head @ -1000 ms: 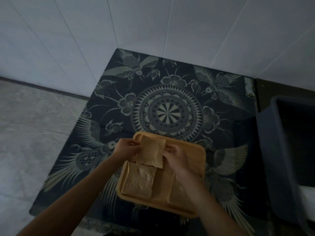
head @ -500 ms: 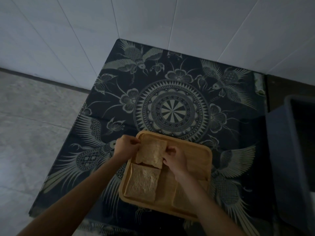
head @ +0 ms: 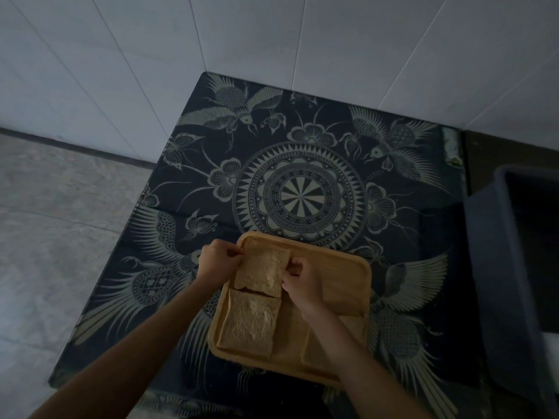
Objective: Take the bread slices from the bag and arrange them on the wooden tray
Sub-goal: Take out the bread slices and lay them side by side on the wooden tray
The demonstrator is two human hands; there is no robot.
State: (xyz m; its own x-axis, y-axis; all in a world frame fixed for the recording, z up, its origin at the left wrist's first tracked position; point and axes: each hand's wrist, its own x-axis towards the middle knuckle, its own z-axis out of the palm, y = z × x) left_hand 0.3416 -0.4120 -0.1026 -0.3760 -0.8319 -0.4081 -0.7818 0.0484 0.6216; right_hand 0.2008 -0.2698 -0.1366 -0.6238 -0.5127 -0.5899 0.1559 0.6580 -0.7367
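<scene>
1. Since a second ago, the bread slice [head: 262, 272] held between both hands has come lower, from tilted up over the tray to nearly flat in the far-left corner of the wooden tray [head: 348, 267].
2. The left hand [head: 218, 261] pinches the slice's left edge, fingers curled closed on the crust.
3. The right hand [head: 299, 282] grips the slice's right edge, thumb and fingertips shut on it.
4. Directly below the held slice, on the person's side, a second bread slice [head: 248, 325] lies flat on the tray, its far edge just under the held slice's near edge.
5. The tray rests on a dark patterned table [head: 305, 192]; well to the right of the hands stands a dark bin [head: 490, 267].
</scene>
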